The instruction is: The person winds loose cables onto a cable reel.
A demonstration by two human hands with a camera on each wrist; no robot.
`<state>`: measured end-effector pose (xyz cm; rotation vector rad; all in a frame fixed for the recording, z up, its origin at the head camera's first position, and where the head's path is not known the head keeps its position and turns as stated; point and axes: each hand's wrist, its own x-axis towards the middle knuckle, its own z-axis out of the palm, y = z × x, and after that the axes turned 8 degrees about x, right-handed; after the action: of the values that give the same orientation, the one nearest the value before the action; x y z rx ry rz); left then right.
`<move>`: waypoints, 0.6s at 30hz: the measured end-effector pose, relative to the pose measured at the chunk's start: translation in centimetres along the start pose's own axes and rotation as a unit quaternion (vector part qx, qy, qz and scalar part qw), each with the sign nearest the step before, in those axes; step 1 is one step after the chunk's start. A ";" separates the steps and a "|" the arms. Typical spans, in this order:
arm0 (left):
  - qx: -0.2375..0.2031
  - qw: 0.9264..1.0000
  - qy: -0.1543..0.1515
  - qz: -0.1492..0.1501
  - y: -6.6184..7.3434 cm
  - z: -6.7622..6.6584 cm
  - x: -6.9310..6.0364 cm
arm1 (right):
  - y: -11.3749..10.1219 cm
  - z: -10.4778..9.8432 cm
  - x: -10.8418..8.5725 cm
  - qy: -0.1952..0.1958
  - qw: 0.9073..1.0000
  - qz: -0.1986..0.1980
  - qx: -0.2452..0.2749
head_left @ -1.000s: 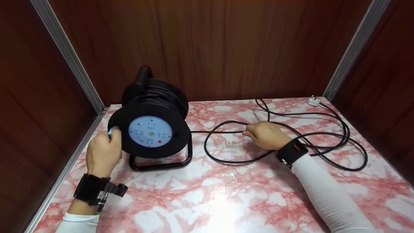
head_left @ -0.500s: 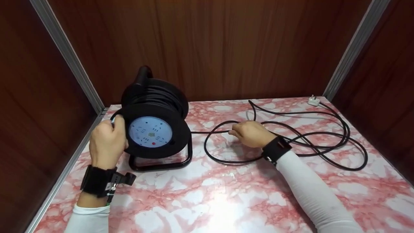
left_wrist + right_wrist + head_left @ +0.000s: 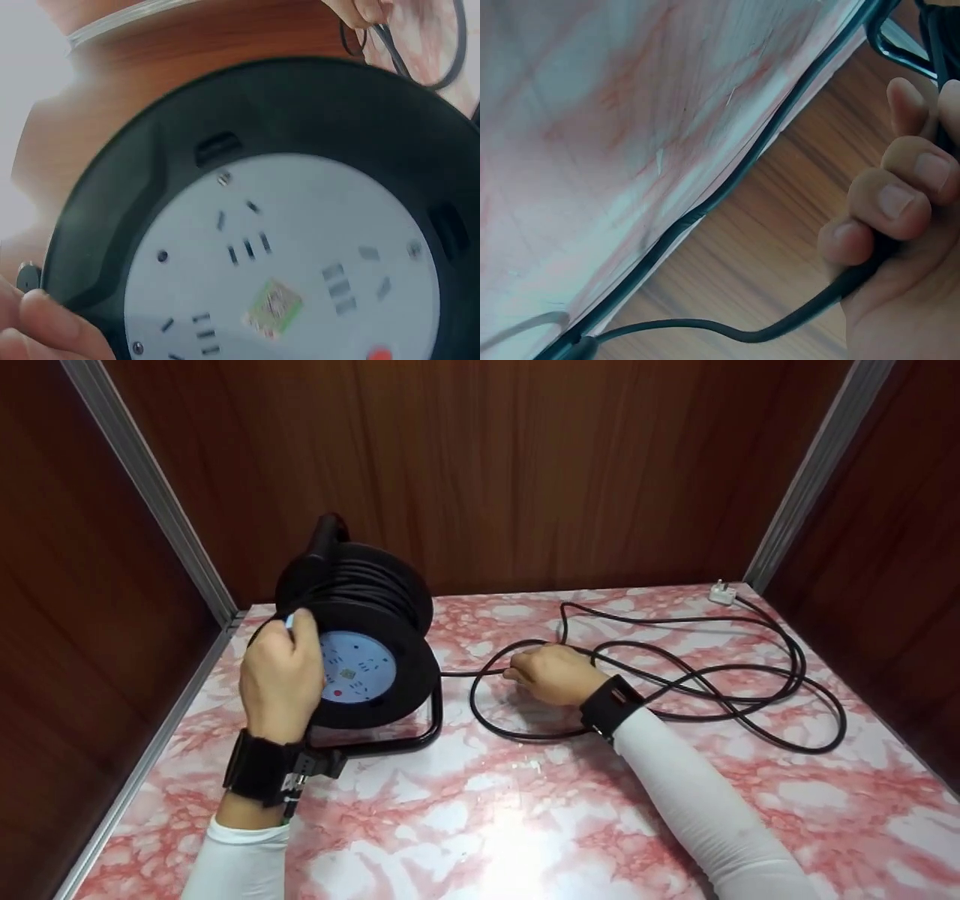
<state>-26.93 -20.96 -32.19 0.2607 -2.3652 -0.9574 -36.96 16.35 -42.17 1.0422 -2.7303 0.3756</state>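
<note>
A black cable reel [image 3: 409, 679] stands on its tubular frame at the table's left, with cord wound on its drum and a pale blue socket face [image 3: 367, 664]. My left hand [image 3: 281, 679] grips a winding knob at the upper left of the front disc. Only the knob's light blue tip [image 3: 289, 622] shows past the thumb; fingers hide the rest. In the right wrist view, curled fingers of my right hand [image 3: 555, 673] hold the black cord [image 3: 795, 319], which runs from the reel through that hand. The left wrist view shows the disc close up.
Loose loops of cord [image 3: 825, 746] lie across the right side of the pink-and-white marbled table [image 3: 480, 825]. A white plug [image 3: 723, 593] sits at the back right corner. Dark wood panels [image 3: 487, 472] enclose the back and sides.
My left hand has moved up and right with the knob, turning the disc clockwise. My right hand has shifted left towards the reel with the cord, and the back loop has been drawn left.
</note>
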 end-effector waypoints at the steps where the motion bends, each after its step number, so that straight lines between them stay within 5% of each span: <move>1: -0.002 1.000 0.004 0.008 0.2 0.1 0.0 | -0.1 0.1 0.0 0.002 1.000 -0.002 0.001; 18: 0.044 0.996 0.017 0.070 2.9 3.2 -1.5 | 0.0 0.2 0.0 -0.013 0.999 -0.025 0.036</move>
<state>-27.38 -16.45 -32.69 0.1408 -2.3630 -0.7773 -36.96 16.27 -42.36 1.1397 -2.7247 0.4588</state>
